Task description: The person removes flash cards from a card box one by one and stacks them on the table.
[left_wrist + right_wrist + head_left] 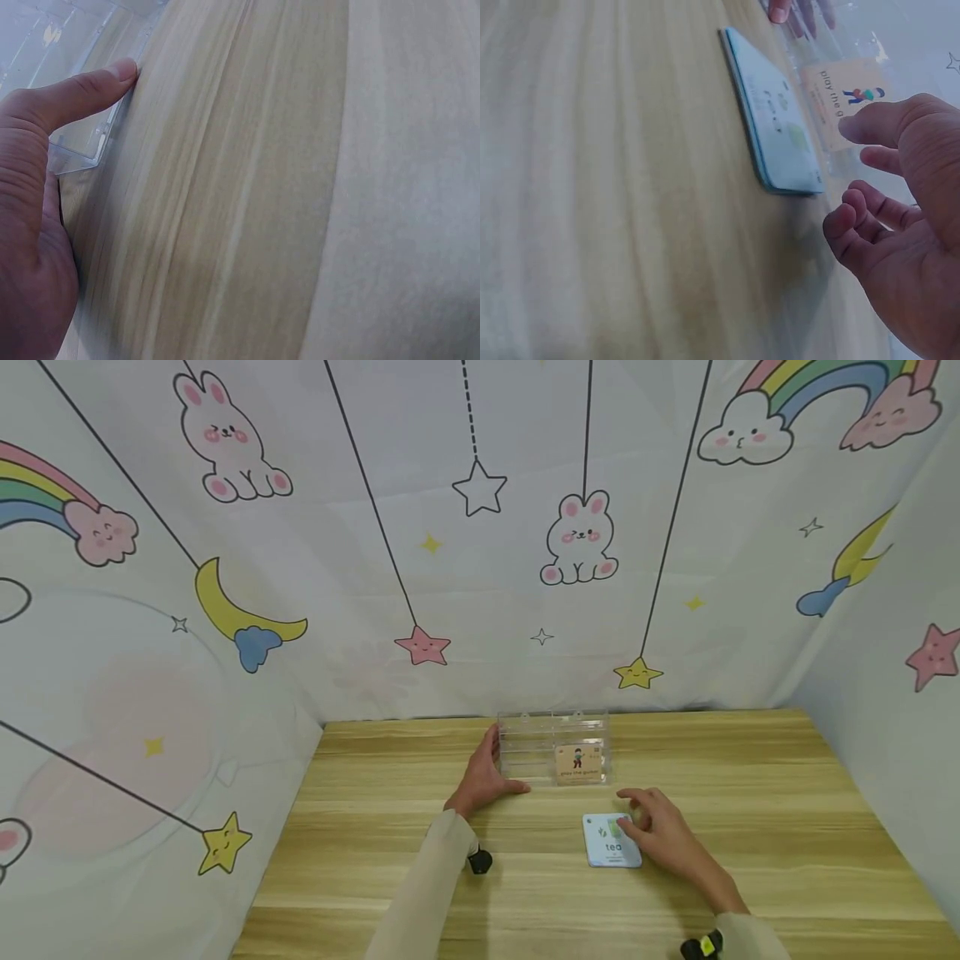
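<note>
A clear plastic card rack [527,747] with several tiers stands near the far edge of the table. My left hand [483,777] grips its left end, the thumb along the front lower edge and the fingers at the side. In the lower right of the rack sits a tan card [578,765] reading "play the guitar", with a figure on it. A stack of light blue flashcards [611,852], "tea" on top, lies on the table in front. Just right of the stack, my right hand [666,835] hovers with bent fingers, holding nothing; its thumb overlaps the top card in the head view.
The wood-grain table [360,827] reaches back to a white cloth backdrop [495,668] printed with rabbits, stars and rainbows. Similar cloth hangs on the left and right sides. Each wrist wears a small black device.
</note>
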Tool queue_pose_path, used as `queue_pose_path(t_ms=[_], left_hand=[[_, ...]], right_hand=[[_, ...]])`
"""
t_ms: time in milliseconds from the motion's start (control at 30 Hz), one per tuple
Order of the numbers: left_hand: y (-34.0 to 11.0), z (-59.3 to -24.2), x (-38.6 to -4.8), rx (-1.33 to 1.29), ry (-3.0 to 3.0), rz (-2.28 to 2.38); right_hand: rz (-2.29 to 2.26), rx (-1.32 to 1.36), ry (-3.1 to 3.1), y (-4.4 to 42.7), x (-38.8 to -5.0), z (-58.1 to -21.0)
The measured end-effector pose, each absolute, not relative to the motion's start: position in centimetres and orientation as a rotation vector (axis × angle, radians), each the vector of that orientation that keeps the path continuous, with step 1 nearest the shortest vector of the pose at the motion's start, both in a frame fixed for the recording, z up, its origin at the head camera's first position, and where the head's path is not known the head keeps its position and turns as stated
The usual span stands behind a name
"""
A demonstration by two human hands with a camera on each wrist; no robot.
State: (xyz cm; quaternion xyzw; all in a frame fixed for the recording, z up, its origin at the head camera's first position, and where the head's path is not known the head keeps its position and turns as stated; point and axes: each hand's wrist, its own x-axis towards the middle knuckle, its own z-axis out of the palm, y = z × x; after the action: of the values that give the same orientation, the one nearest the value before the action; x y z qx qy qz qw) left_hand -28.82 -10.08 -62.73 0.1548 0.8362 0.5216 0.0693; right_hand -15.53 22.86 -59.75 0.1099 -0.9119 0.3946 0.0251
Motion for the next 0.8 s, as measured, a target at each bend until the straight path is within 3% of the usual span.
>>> queue_pose_path(t_ms=[800], left_hand=[[-10.2,-62.3,-28.6,0.432,2.505,1.57]], right_hand=[[1.193,0.338,-2.814,20.2,-20.6,-56.9]])
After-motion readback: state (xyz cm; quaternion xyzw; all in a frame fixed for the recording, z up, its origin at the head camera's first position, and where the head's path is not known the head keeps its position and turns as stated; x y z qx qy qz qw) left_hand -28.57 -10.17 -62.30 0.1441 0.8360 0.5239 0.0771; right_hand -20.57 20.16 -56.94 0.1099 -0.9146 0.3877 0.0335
